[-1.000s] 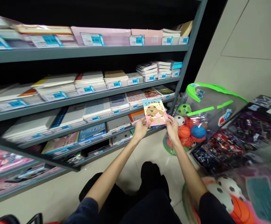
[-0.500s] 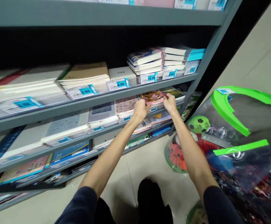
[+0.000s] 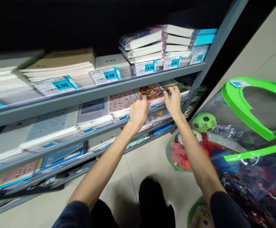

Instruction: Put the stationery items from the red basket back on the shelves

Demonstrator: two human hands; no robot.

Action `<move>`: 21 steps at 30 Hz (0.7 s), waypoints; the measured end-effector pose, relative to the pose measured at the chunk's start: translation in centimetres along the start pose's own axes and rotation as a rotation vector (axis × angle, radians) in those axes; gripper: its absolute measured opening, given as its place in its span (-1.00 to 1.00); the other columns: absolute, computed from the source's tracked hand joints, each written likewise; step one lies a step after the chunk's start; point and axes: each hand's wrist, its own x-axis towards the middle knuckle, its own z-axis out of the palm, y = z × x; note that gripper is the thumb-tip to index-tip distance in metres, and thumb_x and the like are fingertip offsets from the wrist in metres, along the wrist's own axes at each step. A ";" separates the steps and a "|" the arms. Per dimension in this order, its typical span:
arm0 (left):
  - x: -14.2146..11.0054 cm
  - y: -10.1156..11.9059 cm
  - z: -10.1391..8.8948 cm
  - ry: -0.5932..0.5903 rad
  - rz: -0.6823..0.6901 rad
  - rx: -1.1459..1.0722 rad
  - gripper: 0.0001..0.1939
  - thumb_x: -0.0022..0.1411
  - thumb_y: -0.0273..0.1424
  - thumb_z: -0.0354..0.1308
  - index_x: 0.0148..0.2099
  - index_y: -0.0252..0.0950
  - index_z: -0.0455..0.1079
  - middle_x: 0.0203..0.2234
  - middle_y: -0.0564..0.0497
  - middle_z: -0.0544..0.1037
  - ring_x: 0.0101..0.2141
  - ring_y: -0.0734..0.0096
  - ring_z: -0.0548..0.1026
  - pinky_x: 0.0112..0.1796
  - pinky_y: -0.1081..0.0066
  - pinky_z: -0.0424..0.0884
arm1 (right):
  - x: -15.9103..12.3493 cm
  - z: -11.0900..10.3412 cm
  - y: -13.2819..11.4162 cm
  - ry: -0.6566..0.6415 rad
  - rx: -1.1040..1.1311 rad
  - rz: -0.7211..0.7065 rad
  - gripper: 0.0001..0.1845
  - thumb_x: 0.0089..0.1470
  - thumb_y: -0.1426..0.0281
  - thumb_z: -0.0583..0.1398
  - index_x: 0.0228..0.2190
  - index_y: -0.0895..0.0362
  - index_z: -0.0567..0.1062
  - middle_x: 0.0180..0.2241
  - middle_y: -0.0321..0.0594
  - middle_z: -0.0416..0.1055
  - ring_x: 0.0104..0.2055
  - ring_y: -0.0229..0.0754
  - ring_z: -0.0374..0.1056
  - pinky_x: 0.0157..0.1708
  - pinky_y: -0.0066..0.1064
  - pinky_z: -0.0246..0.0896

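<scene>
On the second shelf down, a pink spiral notebook with a cartoon animal cover lies face up on its stack. My left hand is at its front left corner, fingers loosely bent and partly hidden by the hand itself. By the front right corner is my right hand, its fingers curved and apart, nothing held in them. Left of the cartoon notebook sits a stack of pale pink patterned notebooks. A notebook with a dark green picture cover lies on the right, partly behind my right fingers.
Above runs a grey shelf edge with price tags and stacks of thick books. A clear bin with a green rim stands at the right, balls such as a green one beside it. Pale tiled floor lies below.
My right hand has loosened from the cartoon notebook's front edge, its fingers now raised and apart. My left hand has shifted slightly left and down in view. The view has tilted lower and closer.
</scene>
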 end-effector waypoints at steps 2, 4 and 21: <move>-1.3 -0.5 0.4 0.028 0.019 -0.018 -0.60 0.60 -0.26 -0.02 0.29 -0.27 0.46 -0.11 -0.27 0.68 -0.04 -0.07 0.66 -0.05 0.19 0.50 | -1.8 -1.1 -1.0 -0.065 0.078 -0.113 -0.77 0.38 0.32 0.18 -0.09 0.13 0.61 -0.10 -0.04 0.55 -0.15 -0.02 0.45 0.05 -0.14 0.40; -2.0 -1.0 1.1 0.016 0.028 -0.001 -0.64 0.58 -0.28 0.00 0.22 -0.26 0.52 -0.12 -0.27 0.69 -0.03 -0.09 0.66 -0.06 0.18 0.50 | -3.3 -1.5 -1.3 -0.191 0.105 -0.170 -0.82 0.33 0.33 0.25 -0.12 0.13 0.62 -0.16 -0.09 0.54 -0.25 -0.06 0.43 -0.05 -0.19 0.41; -0.6 -0.4 1.6 -0.039 0.023 0.040 -0.63 0.43 -0.60 -0.05 0.00 -0.48 0.61 -0.12 -0.48 0.63 0.00 -0.21 0.65 0.00 0.07 0.51 | -2.0 -0.1 0.3 -0.358 0.108 -0.268 -0.75 0.36 0.40 0.12 -0.30 0.14 0.59 -0.22 -0.03 0.53 -0.09 0.02 0.43 0.08 -0.18 0.29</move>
